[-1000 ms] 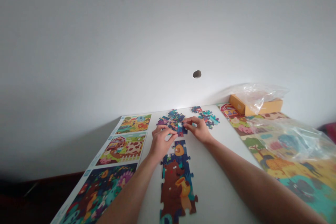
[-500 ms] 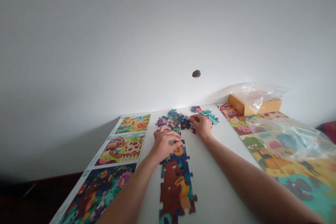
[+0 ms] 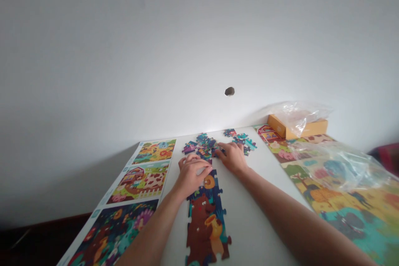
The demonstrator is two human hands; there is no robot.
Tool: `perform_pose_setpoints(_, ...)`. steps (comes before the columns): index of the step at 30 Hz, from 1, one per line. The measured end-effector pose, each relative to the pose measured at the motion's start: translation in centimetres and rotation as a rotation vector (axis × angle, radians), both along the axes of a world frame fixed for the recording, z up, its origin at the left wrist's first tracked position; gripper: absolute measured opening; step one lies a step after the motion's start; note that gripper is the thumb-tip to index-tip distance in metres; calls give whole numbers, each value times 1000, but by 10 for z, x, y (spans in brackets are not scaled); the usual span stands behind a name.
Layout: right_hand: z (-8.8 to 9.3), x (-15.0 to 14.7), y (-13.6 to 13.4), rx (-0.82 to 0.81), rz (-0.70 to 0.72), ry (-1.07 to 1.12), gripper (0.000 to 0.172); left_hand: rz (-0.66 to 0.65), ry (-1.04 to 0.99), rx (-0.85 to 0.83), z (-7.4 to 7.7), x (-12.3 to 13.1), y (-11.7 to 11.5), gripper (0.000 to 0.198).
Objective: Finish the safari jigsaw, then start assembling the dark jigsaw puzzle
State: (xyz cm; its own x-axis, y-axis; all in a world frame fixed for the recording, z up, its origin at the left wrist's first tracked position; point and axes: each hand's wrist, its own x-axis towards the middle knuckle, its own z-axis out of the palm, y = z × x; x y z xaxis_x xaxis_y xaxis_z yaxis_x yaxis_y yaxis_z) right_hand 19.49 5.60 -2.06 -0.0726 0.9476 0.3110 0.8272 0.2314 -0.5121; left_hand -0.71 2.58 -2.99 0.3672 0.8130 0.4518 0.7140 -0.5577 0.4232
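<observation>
- The white desk stands against a plain white wall; a joined jigsaw strip showing a bear lies on it.
- Left hand: over the strip's far end, fingers curled; any grip cannot be told.
- Right hand: beyond the strip, fingers spread against the loose jigsaw pieces; any grip cannot be told.
- Those pieces lie in scattered clusters beyond the strip.
- Far right of the strip: an orange cardboard box under a clear plastic bag, its contents hidden.
- Right of the strip: a second clear plastic bag on a printed picture sheet.
- Left of the strip: printed picture sheets.
</observation>
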Motion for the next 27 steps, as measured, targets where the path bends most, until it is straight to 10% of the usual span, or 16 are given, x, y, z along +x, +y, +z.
perform_pose_setpoints(5, 3, -11, -16, -8, 291, -88, 41, 90, 12, -24, -3, 0, 1, 19)
perform_pose_setpoints(12, -2, -8, -14, -19, -272, -188, 45, 80, 18, -49, -2, 1, 1, 21)
perform_pose_setpoints(17, -1, -8, -14, -29, -47, -166, 38, 66, -2, -8, -3, 1, 2, 21)
perform_pose_setpoints(23, -1, -9, -15, -56, -307, -192, 54, 65, -3, -10, -2, 1, 1, 23)
perform_pose_setpoints(27, 1, -9, -16, -83, -26, -168, 54, 72, 0, -9, -3, 0, 2, 22)
